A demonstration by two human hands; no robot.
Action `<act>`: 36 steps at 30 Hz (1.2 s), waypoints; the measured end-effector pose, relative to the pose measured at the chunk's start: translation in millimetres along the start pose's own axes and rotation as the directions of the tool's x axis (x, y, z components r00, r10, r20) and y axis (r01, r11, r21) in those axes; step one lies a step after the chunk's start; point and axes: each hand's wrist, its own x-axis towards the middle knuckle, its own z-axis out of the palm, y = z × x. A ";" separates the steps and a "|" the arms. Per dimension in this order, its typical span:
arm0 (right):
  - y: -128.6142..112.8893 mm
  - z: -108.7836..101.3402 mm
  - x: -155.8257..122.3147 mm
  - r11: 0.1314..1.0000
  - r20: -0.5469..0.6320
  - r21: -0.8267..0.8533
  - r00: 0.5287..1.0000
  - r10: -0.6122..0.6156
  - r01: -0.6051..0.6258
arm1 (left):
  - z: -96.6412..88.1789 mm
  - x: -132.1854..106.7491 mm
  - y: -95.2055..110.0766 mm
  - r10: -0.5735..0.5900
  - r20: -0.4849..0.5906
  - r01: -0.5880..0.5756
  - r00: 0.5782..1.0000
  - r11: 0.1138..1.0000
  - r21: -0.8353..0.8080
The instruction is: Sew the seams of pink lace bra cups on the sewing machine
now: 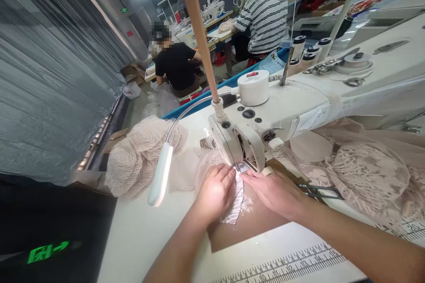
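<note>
A white sewing machine head (229, 141) stands over a pale pink lace piece (236, 208). My left hand (215, 192) rests on the lace, its fingers pressed together and holding it just left of the presser foot (239, 167). From the other side, my right hand (274, 190) reaches in with its fingertips closed at the lace's right edge, close to the foot. Part of the lace is hidden under my left hand. Beneath both hands lies a brown sheet (252, 225). More sheer fabric spreads out beyond my left fingers.
Stacked lace cups (133, 159) lie at left beside a gooseneck lamp (161, 177). Lace pieces (368, 172) and dark tweezers (322, 191) are at right. A printed ruler (288, 269) runs along the front. Two people sit at machines beyond the table.
</note>
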 end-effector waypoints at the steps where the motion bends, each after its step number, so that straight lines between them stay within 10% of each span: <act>1: 0.1 0.1 0.1 1.000 0.002 0.003 1.000 -0.002 0.002 | 0.6 -0.9 -0.4 -0.012 0.007 0.012 1.000 1.000 0.012; 15: 4.0 -4.1 -7.4 0.972 0.043 0.183 0.986 -0.158 0.148 | -50.0 -17.4 19.2 -0.163 0.252 0.226 0.954 0.943 -0.243; 19: 4.4 -3.0 -7.8 0.967 0.068 0.184 0.980 -0.189 0.174 | -39.7 -15.1 18.9 -0.244 0.270 0.293 0.931 0.943 -0.159; 24: 4.5 -4.5 -7.5 0.963 0.056 0.201 0.979 -0.195 0.180 | -27.6 -20.6 -12.9 -0.280 0.285 0.391 0.917 0.773 -0.500; 36: 1.9 -9.5 -6.9 0.978 0.072 0.156 0.986 -0.148 0.136 | -45.5 -25.1 -2.2 -0.094 0.517 0.425 0.851 0.703 -0.570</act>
